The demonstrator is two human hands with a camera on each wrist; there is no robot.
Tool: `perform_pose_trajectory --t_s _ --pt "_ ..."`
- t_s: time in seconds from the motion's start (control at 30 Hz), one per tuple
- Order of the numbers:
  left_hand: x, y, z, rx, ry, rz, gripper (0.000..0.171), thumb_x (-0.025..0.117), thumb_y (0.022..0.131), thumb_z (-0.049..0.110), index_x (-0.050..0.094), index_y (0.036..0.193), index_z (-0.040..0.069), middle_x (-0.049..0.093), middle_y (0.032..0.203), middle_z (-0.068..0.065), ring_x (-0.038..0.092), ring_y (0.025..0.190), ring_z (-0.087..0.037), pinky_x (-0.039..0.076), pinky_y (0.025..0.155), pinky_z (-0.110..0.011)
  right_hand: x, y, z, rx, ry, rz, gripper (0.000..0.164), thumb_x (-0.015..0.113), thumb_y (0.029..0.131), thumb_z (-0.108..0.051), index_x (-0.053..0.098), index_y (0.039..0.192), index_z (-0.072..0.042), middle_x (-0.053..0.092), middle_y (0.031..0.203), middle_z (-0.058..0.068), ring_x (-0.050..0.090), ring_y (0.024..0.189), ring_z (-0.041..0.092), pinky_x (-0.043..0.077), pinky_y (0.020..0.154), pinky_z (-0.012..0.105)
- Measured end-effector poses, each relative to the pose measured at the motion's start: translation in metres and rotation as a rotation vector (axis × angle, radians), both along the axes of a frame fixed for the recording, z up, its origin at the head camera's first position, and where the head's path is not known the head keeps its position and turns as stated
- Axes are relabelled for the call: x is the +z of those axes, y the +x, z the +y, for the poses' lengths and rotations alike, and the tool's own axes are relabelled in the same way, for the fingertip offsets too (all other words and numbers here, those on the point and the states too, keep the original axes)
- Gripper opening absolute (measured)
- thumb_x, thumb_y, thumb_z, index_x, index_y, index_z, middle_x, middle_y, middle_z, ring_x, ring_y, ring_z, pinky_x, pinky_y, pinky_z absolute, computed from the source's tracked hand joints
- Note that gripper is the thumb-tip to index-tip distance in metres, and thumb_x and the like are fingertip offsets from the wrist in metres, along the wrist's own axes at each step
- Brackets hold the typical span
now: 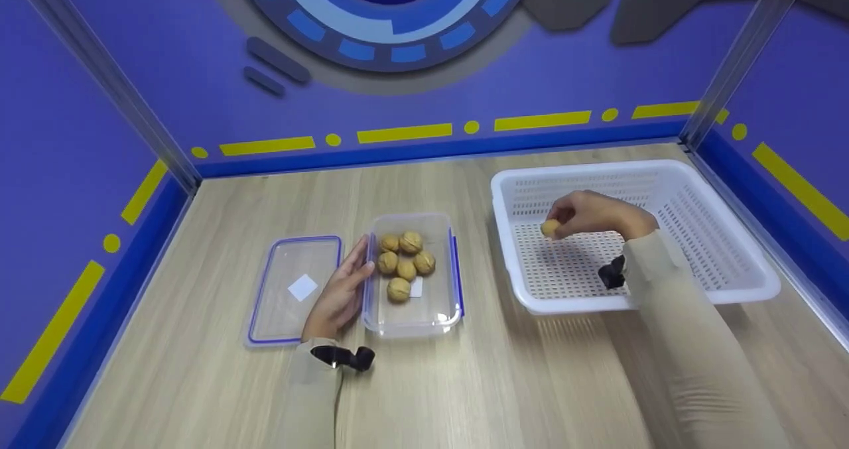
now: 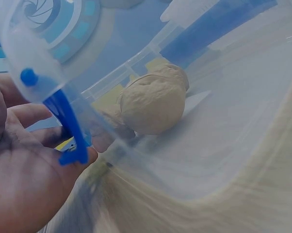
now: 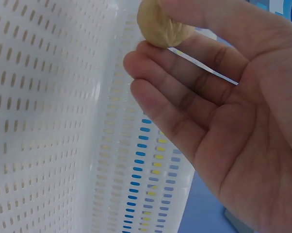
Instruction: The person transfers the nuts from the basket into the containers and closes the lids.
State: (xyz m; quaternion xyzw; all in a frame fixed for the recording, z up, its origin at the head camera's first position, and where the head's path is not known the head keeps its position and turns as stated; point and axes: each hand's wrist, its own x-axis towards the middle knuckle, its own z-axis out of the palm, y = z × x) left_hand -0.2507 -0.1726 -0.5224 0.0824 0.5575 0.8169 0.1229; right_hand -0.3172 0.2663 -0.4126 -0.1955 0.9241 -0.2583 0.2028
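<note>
My right hand [image 1: 587, 213] pinches a walnut [image 1: 550, 228] between thumb and fingertips above the floor of a white perforated plastic basket [image 1: 524, 296]. In the right wrist view that walnut [image 3: 160, 26] is at the top, partly covered by the thumb, with the other fingers extended below it. My left hand [image 1: 339, 298] rests along the left side of a clear plastic box [image 1: 424, 320], its fingers fairly straight and the thumb at the rim. Several walnuts [image 1: 398, 289] lie grouped inside the box. A blue-trimmed latch flap [image 2: 71, 128] hangs by the left fingers.
Left of the box lies its clear lid [image 1: 282, 303], with a blue seal and a white label [image 1: 302, 288]. All stands on a wooden table [image 1: 504, 383], with blue-purple walls [image 1: 411, 104] behind and at both sides.
</note>
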Motion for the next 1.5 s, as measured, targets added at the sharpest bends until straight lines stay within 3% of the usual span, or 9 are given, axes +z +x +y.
perform_pose_trajectory --t_s 0.67,1.03,1.5 --pt "-0.001 0.000 -0.001 0.000 -0.010 0.009 0.067 0.044 0.098 0.002 0.006 0.154 0.004 -0.004 0.163 -0.011 -0.010 0.150 -0.024 -0.008 0.122 -0.037 0.017 0.000 -0.019 -0.001 -0.124 0.167 0.028 0.073 0.084 -0.022 0.069 0.107 -0.006 0.071 0.099 0.008 0.064 0.089 0.020 0.054 0.081 0.034" --pt "-0.002 -0.001 -0.001 0.001 0.006 -0.005 0.069 0.045 0.098 0.002 0.006 0.154 0.005 -0.003 0.163 -0.009 -0.009 0.150 -0.023 -0.007 0.122 -0.035 0.024 -0.003 -0.042 0.049 -0.194 0.251 0.026 0.072 0.085 -0.019 0.070 0.107 -0.003 0.071 0.098 0.010 0.064 0.089 0.020 0.054 0.082 0.035" --pt "0.000 0.001 0.000 -0.005 -0.010 -0.003 0.065 0.038 0.099 -0.002 0.005 0.155 0.007 -0.005 0.163 -0.009 -0.010 0.150 -0.024 -0.008 0.122 -0.038 0.036 0.000 -0.078 0.092 -0.229 0.269 0.028 0.072 0.085 -0.019 0.068 0.109 -0.005 0.071 0.099 0.008 0.066 0.089 0.021 0.056 0.083 0.039"
